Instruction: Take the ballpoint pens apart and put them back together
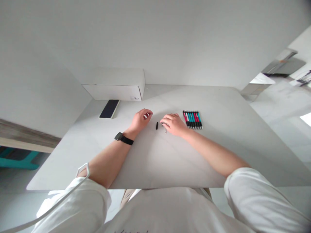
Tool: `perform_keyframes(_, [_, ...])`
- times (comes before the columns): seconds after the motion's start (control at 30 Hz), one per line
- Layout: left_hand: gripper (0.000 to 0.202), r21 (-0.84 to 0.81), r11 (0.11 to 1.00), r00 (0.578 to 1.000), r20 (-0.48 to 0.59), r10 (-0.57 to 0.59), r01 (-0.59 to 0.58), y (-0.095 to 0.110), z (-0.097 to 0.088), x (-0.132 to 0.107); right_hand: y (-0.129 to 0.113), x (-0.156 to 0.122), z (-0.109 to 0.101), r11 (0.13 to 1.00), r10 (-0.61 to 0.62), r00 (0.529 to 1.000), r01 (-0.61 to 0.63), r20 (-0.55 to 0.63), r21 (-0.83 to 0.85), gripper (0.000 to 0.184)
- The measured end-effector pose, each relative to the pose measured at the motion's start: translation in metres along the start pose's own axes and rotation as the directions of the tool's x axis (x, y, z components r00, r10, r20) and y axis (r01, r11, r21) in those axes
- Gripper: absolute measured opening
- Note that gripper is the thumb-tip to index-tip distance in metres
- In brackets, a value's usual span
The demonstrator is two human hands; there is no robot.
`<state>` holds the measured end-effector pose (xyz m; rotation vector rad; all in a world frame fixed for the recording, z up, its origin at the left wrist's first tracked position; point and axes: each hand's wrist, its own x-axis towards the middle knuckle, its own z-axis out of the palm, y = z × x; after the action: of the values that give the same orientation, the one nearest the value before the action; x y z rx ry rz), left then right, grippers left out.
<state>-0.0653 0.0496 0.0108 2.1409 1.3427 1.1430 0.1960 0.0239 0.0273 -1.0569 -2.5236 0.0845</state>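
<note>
A white carton [111, 92] and a flat, dark-screened phone [109, 109] sit forward-left of the left hand [141, 119], which pinches a red barrel [146, 116]; a short black piece [156, 125] lies between the hands. The right hand [174, 124] curls over a slim silvery piece [165, 130], its grip hard to tell, near a row of pens [192, 120]. Smooth, faintly veined tabletop [160, 161] stretches to a rounded far corner

White table [150, 161] with box [114, 92], phone [109, 108], small black piece [157, 125], and lined-up pens [192, 119]
</note>
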Motion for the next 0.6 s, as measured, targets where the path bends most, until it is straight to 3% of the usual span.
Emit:
perform_keyframes(0.13, [0.017, -0.035, 0.998, 0.999, -0.023, -0.049, 0.048, 0.005, -0.002, -0.001, -0.012, 0.015, 0.01, 0.992, -0.064, 0.993, 0.074, 0.096, -0.104, 0.029])
perform_keyframes(0.27, [0.02, -0.047, 0.996, 0.996, -0.033, -0.083, 0.081, 0.008, -0.003, -0.001, -0.017, 0.023, 0.016, 0.982, -0.1, 0.989, 0.115, 0.109, -0.148, 0.02])
perform_keyframes(0.4, [0.028, -0.053, 0.991, 0.992, -0.014, -0.123, 0.122, 0.009, -0.004, -0.001, -0.01, 0.018, 0.012, 0.992, -0.1, 0.995, 0.101, 0.02, -0.077, 0.01])
perform_keyframes(0.6, [0.038, -0.15, 0.976, 0.986, 0.071, -0.15, 0.159, 0.017, 0.003, -0.003, 0.017, 0.003, -0.003, 0.988, 0.084, 0.973, -0.053, -0.214, 0.145, 0.013])
